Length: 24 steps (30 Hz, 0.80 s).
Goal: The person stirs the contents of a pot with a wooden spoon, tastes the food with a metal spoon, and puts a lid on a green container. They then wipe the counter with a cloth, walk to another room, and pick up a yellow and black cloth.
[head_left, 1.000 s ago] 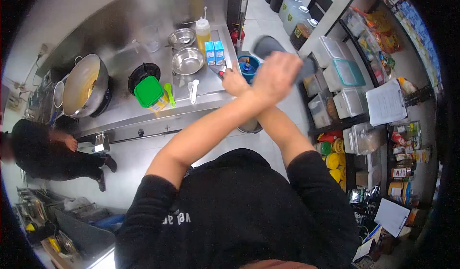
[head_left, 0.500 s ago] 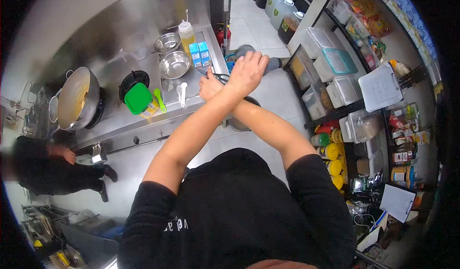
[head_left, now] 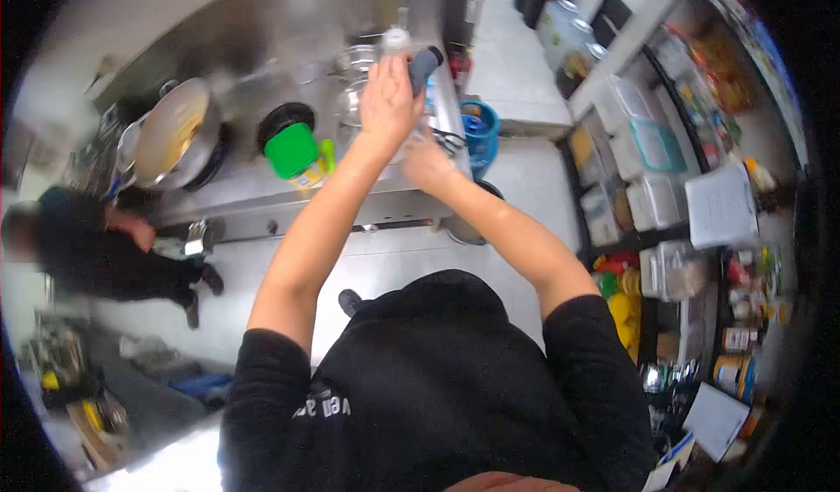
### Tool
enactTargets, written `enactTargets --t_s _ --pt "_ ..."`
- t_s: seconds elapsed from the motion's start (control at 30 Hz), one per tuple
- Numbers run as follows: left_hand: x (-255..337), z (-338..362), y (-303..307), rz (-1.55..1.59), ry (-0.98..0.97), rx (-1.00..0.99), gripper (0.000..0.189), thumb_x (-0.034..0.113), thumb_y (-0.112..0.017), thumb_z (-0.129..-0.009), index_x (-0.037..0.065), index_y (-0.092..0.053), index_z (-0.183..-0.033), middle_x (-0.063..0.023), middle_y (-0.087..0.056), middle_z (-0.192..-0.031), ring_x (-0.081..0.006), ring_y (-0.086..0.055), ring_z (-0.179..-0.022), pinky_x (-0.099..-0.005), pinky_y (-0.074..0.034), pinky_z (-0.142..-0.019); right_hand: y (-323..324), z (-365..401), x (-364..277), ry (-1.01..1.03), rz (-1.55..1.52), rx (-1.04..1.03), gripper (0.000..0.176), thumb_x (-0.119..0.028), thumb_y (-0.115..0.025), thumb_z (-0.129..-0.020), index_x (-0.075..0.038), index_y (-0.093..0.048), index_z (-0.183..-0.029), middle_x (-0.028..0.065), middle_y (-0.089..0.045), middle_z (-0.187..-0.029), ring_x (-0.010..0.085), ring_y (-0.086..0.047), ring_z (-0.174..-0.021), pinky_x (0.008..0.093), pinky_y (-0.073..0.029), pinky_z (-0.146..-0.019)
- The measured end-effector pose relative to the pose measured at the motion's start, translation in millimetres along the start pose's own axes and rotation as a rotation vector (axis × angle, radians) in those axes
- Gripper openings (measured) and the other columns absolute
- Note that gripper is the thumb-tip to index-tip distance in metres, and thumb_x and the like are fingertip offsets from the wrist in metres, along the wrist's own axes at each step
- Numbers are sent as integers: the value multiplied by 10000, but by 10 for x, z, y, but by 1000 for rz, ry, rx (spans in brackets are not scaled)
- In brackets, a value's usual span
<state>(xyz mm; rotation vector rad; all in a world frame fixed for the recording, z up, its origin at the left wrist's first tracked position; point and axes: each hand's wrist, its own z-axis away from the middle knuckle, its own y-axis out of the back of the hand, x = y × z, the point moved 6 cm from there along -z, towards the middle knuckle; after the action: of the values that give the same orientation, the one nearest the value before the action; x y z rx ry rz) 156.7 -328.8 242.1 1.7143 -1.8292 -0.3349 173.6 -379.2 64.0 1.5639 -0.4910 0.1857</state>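
The left hand (head_left: pixel 390 102) is wrapped around a grey cylinder (head_left: pixel 423 67), held above the surface (head_left: pixel 241 146) near the white-topped bottle (head_left: pixel 395 40). It is lifted, not set down; what else is left cannot be told. Its long axis slants, dark end pointing away and rightward. The right hand (head_left: pixel 427 166) blurs beside scissors (head_left: pixel 451 139); whether it grips them, I cannot tell.

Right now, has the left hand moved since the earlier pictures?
Yes: left hand went left, from past the right edge of the counter to over it.
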Motion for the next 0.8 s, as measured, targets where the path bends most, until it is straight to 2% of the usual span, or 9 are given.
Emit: enactTargets --t_s 0.1,0.2,0.23,0.33,0.37,0.5,0.6,0.7,0.8 --pt "-439 402 436 -91 50 88 524 158 -723 -723 11 -472 -1158 -172 -556 -999 -374 -543 -906 -447 -471 -768 -417 295 -56 -4 -233 85 170 -191 -555 -811 -125 -711 -813 69 -661 -869 262 -573 -988 589 -283 -1050" --pt "-937 1253 902 -145 249 22 514 228 -725 -765 7 -483 -1161 -190 -571 -1016 -383 -552 -900 -451 -467 -772 -1123 777 -330 39 -257 -350 219 -195 -569 -808 -73 -681 -952 126 -646 -991 279 -584 -1028 504 -431 -897" --pt "-1088 1648 1030 -151 335 -2 499 221 -724 -761 -4 -491 -1140 -192 -568 -1011 -389 -547 -889 -458 -458 -764 -1178 1024 -449 136 -246 -238 244 -205 -589 -789 -63 -681 -965 140 -647 -990 290 -586 -1020 512 -450 -860" --pt "-1631 3254 1420 -245 920 -183 414 316 -693 -809 -18 -568 -1019 -224 -613 -994 -403 -577 -948 -454 -471 -810 -2271 1814 -789 90 -430 -420 241 -194 -571 -766 -30 -686 -899 178 -667 -947 332 -629 -885 503 -479 -747" --pt "-1822 3925 1578 -329 927 -142 426 349 -676 -814 -21 -584 -1002 -230 -628 -964 -409 -600 -929 -462 -485 -784 -2577 2074 -921 173 -438 -703 231 -159 -523 -799 -47 -708 -881 184 -681 -940 363 -649 -900 493 -501 -779" --pt "-1310 4592 2660 -360 1570 52 448 376 -636 -839 -33 -574 -1010 -273 -639 -958 -426 -625 -910 -468 -489 -794 -2811 2765 -1006 199 -622 -944 268 -233 -533 -812 -60 -709 -916 179 -671 -1025 343 -644 -959 455 -510 -838" --pt "-1477 5189 2937 -514 1632 112 525 360 -639 -835 -30 -459 -1136 -276 -628 -934 -447 -618 -893 -464 -481 -809 -3426 3087 -990 30 -626 -1086 260 -242 -565 -796 -64 -710 -918 168 -676 -1010 338 -647 -947 438 -513 -839" --pt "-1835 5229 2898 -569 1493 181 538 330 -653 -810 -43 -434 -1131 -279 -621 -926 -441 -619 -864 -461 -480 -812 -4632 2889 -960 140 -344 -889 249 -269 -641 -747 -82 -720 -892 137 -685 -995 320 -654 -931 421 -520 -828" --pt "-2318 4992 2724 -198 1547 277 500 220 -591 -792 -72 -397 -1148 -282 -611 -901 -387 -639 -806 -448 -507 -740 -3457 1640 -826 395 -403 -963 279 -313 -726 -667 -58 -715 -777 117 -685 -766 294 -669 -743 390 -539 -703"
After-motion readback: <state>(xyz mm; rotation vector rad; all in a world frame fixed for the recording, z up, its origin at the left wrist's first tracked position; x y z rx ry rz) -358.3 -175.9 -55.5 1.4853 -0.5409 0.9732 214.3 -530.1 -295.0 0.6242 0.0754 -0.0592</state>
